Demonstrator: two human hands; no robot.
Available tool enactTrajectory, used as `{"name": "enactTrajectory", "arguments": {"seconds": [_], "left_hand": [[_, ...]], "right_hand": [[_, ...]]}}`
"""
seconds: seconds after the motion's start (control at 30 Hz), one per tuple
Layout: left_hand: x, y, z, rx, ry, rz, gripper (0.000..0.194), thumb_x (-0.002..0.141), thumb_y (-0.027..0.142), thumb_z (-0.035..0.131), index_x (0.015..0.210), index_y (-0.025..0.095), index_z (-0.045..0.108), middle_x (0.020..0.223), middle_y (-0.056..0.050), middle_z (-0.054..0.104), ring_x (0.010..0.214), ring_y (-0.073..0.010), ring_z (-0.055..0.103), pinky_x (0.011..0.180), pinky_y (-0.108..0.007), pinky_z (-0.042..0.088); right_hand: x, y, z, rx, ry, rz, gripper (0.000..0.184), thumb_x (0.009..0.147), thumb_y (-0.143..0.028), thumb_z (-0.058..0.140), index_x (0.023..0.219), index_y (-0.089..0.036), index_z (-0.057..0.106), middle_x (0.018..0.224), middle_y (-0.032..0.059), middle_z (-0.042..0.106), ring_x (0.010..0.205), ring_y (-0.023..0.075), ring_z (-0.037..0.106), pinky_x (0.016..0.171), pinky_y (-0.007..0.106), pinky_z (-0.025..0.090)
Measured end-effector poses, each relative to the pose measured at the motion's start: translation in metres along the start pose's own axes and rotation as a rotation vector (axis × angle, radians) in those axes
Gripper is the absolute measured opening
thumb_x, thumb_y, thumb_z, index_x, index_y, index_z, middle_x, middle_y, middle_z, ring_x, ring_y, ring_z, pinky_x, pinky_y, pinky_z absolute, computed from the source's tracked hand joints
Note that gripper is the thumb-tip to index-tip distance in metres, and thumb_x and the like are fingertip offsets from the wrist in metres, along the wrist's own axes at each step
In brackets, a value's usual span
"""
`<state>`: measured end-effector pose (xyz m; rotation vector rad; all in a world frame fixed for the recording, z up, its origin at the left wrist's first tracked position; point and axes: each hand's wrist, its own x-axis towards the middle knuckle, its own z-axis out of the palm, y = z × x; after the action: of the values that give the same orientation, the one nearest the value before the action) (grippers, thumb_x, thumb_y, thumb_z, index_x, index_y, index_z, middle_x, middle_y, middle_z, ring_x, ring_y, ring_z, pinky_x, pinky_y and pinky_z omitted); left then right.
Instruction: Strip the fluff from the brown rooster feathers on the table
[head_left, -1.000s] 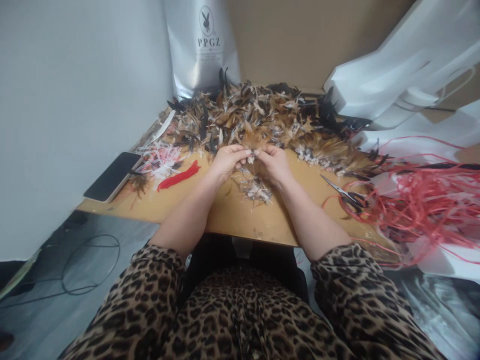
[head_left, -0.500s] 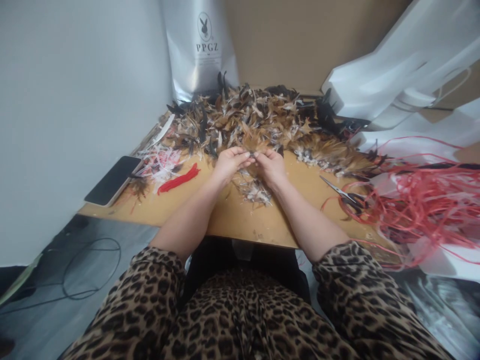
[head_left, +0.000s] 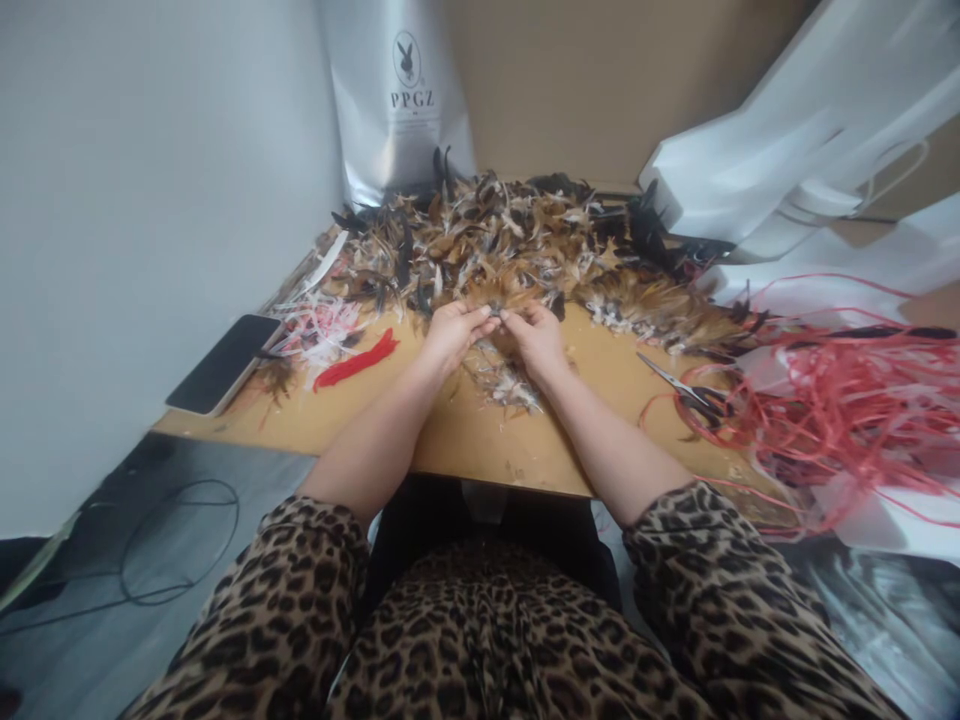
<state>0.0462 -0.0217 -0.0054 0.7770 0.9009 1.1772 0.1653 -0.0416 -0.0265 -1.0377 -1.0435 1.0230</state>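
Between my two hands is a small bunch of brown feathers, its tips fanned away from me. My left hand pinches the base of the bunch from the left, thumb against fingers. My right hand pinches it from the right, the fingertips of both hands almost meeting. Just beyond lies a large heap of brown, black and whitish feathers. Below my hands, a few pale fluffy feathers rest on the table. Finer detail at my fingertips is too small to make out.
On the brown table lie a phone, a red thread bundle, pink and white strips, scissors and a row of brown feathers. Tangled red ribbon fills the right side. A silver bag stands behind.
Both hands have shifted slightly left with the feather bunch, which now leans lower and spreads wider. The pinch of both hands stays closed. The view has moved a little.
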Motion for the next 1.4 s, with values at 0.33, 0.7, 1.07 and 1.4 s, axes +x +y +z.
{"name": "enactTrajectory", "arguments": {"seconds": [0.33, 0.7, 1.07, 1.4], "left_hand": [[-0.004, -0.001, 0.005, 0.163, -0.002, 0.108, 0.009, 0.078, 0.003, 0.061, 0.076, 0.011, 0.057, 0.060, 0.001, 0.064, 0.052, -0.0050, 0.062, 0.059, -0.015, 0.052], [-0.003, -0.002, 0.003, 0.184, 0.026, 0.066, 0.005, 0.081, 0.008, 0.059, 0.080, 0.011, 0.056, 0.064, -0.002, 0.066, 0.057, -0.0068, 0.064, 0.064, -0.017, 0.053], [-0.004, 0.005, -0.001, 0.234, -0.008, 0.056, 0.008, 0.082, 0.010, 0.059, 0.077, 0.012, 0.054, 0.059, -0.002, 0.065, 0.052, -0.0072, 0.062, 0.054, -0.016, 0.050], [-0.006, 0.001, 0.002, 0.432, -0.062, 0.115, 0.011, 0.079, 0.011, 0.064, 0.081, 0.014, 0.053, 0.052, 0.002, 0.061, 0.048, -0.0097, 0.062, 0.049, -0.017, 0.045]], "right_hand": [[-0.001, -0.004, 0.003, 0.158, 0.014, 0.074, 0.031, 0.062, -0.042, 0.078, 0.069, -0.019, 0.058, 0.055, -0.0053, 0.057, 0.047, 0.0054, 0.046, 0.047, 0.019, 0.038], [0.009, 0.000, -0.003, 0.372, 0.144, 0.249, 0.026, 0.068, -0.034, 0.072, 0.073, -0.020, 0.051, 0.054, -0.0075, 0.057, 0.046, 0.0055, 0.052, 0.044, 0.016, 0.040], [0.012, -0.010, -0.013, 0.206, 0.201, 0.095, 0.036, 0.070, -0.055, 0.068, 0.078, -0.021, 0.058, 0.066, -0.0041, 0.061, 0.054, 0.0076, 0.054, 0.048, 0.020, 0.039], [0.008, -0.033, -0.021, -0.046, 0.084, -0.115, 0.026, 0.062, -0.039, 0.078, 0.075, -0.022, 0.063, 0.081, 0.0004, 0.063, 0.079, 0.0139, 0.056, 0.068, 0.024, 0.046]]}}
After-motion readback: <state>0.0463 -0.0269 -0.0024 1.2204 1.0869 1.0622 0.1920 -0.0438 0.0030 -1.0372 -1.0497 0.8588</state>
